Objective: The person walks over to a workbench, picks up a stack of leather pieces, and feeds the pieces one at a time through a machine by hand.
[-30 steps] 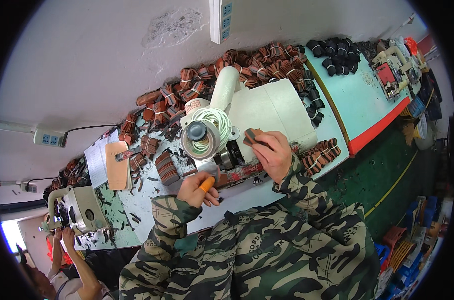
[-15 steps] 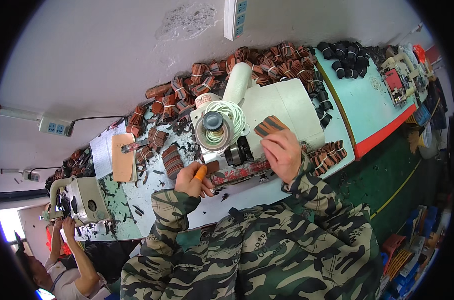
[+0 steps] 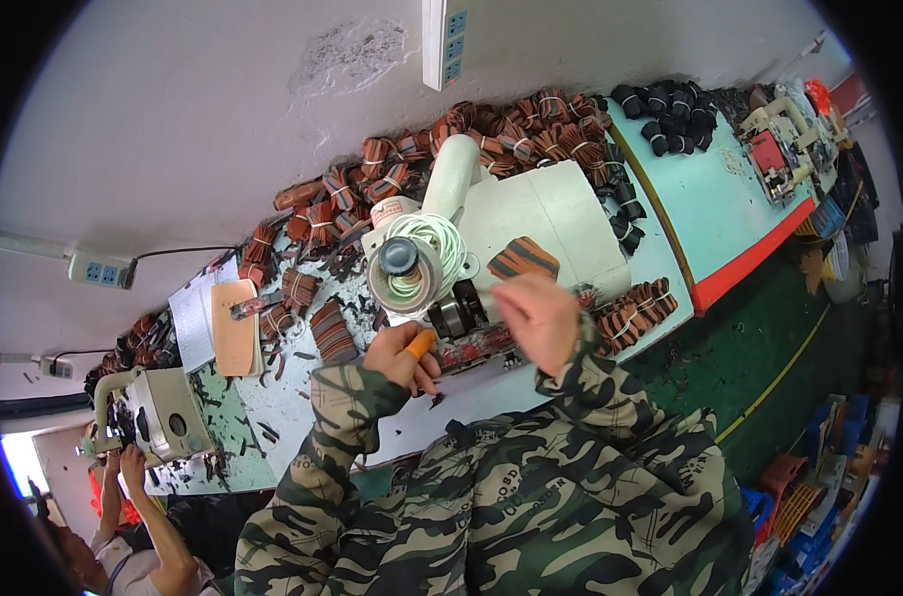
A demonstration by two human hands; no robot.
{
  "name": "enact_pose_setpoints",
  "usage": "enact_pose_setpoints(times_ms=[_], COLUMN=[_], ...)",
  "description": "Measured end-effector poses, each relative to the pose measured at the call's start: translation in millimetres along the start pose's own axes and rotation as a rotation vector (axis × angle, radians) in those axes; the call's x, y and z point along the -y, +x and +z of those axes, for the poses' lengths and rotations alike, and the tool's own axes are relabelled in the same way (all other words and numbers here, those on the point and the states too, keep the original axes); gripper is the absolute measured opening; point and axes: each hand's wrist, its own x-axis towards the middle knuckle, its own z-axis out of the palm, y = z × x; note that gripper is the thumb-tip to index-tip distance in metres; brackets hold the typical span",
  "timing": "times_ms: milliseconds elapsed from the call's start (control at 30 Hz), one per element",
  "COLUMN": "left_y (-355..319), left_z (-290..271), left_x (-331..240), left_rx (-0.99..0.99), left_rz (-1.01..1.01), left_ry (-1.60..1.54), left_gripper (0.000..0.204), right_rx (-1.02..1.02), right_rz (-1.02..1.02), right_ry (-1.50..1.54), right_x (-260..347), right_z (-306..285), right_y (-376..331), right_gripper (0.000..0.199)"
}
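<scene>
My left hand [image 3: 400, 356], with an orange finger cot [image 3: 421, 344] on one finger, is at the front left of a cream sewing-type machine [image 3: 551, 214]. Its fingers are curled together beside the machine's black roller [image 3: 458, 312]; whatever they pinch is hidden. Blurred by motion, my right hand [image 3: 539, 323] hovers over the machine's front edge, its fingers bent toward the left hand. I cannot make out anything in it. Just behind it a stack of brown and black leather-like strips [image 3: 524, 258] rests on the machine's flat top.
Tied bundles of brown strips [image 3: 516, 141] pile up along the wall, and black bundles [image 3: 670, 109] lie to the right. More bundles [image 3: 635, 316] sit at the table's front right. A notebook [image 3: 235, 328] and scraps are on the left. A co-worker [image 3: 139, 536] works at another machine [image 3: 163, 412].
My right hand has come off the strip stack and moved left toward my left hand. The brown piece seen at my left fingers no longer shows. The whole view has shifted slightly.
</scene>
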Motion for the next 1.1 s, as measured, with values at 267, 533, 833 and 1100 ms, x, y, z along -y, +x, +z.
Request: enact_pose_setpoints(times_ms=[267, 533, 833, 1100], left_y=[-26.1, -38.1, -19.1, 3.4], left_z=[-2.7, -32.8, -93.4, -100.9], left_x=[25.0, 82.1, 172.0, 164.0], left_rx=[-0.021, -0.435, -0.935, -0.986], left_rz=[0.196, 0.379, 0.445, 0.406], left_ry=[-0.071, -0.182, 0.880, 0.921], left_gripper=[0.020, 0.017, 0.044, 0.054], right_rx=[-0.065, -0.115, -0.173, -0.186], right_rz=[-0.059, -0.106, -0.118, -0.065], right_ry=[-0.375, -0.301, -0.349, -0.297], right_x=[-17.0, -33.4, -57.6, -45.8], right_z=[-21.7, -11.7, -16.1, -16.7], right_y=[-13.1, -1.6, 18.7, 15.5], right_gripper=[0.031, 0.025, 0.023, 0.027])
